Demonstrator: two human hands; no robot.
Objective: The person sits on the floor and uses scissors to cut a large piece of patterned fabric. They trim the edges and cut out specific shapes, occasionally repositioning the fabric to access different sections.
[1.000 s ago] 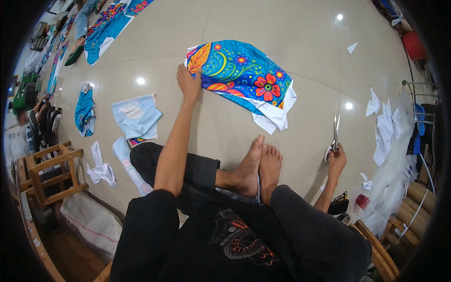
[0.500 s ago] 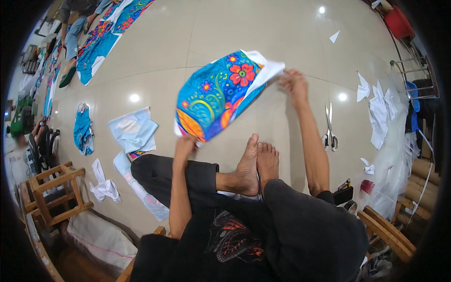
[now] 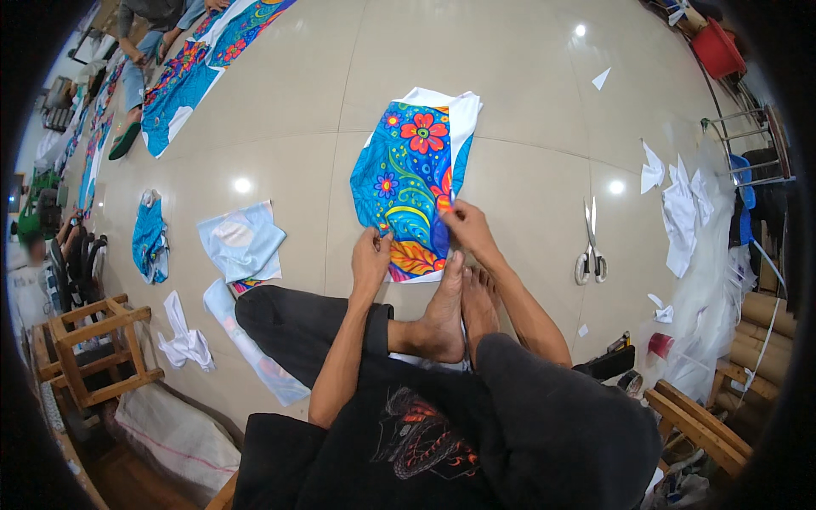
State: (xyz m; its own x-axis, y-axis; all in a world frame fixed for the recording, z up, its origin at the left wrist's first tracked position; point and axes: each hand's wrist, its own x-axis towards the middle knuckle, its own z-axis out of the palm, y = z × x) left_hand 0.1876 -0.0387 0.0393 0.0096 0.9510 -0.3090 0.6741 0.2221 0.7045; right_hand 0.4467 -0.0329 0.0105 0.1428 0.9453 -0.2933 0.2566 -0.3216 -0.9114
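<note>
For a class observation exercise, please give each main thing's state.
Blue floral-print fabric piece: held, mostly spread out.
Bare left hand: grip closed at the fabric's left edge.
Bare right hand: grip closed at the fabric's right edge.
Silver metal scissors: unheld, blades slightly parted.
Squarish pale blue fabric piece: lying rumpled.
Long white fabric scrap, left: crumpled.

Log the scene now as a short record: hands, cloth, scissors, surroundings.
Left hand: at floral cloth, lower left edge; grip unclear
Right hand: at its right side; grip unclear
Floral cloth: on floor, white along the far end
Scissors: on floor, unheld, right of cloth
Far right: white scraps
Left: pale blue fabric
</note>
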